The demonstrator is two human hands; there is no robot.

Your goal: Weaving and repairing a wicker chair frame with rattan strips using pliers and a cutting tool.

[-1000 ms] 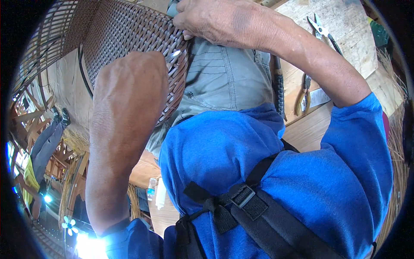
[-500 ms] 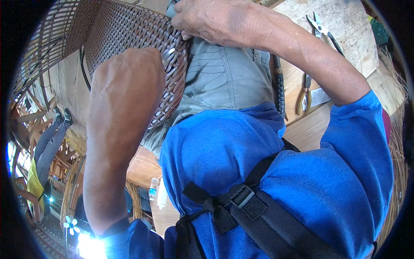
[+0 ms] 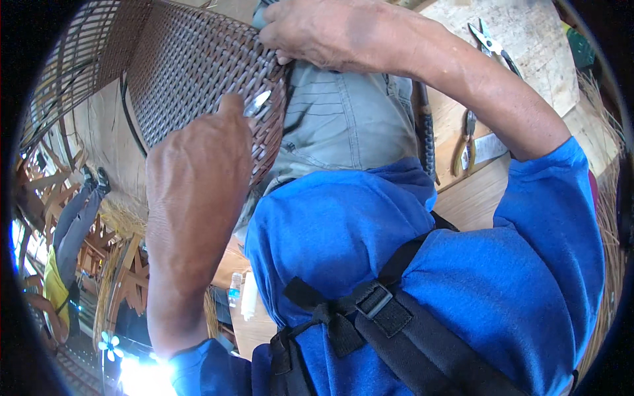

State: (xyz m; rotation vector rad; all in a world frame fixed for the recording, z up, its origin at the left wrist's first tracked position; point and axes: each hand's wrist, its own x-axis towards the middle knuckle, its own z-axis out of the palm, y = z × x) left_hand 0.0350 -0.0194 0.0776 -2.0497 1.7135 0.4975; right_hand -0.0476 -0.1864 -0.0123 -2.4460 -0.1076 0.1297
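The woven brown piece (image 3: 211,63) fills the upper left and top centre of the frame, its long axis slanting from upper left toward the centre, its braided edge facing right. The left hand (image 3: 198,162), left of centre, is closed around a metal tool (image 3: 259,102) whose bright tip points to the upper right over the weave. The right hand (image 3: 304,33), at top centre, bends its fingers at the weave's upper corner; its grip is hidden, so I cannot tell. A white strip (image 3: 490,147) lies beside yellow-handled pliers (image 3: 469,127) at upper right, any print on it unreadable.
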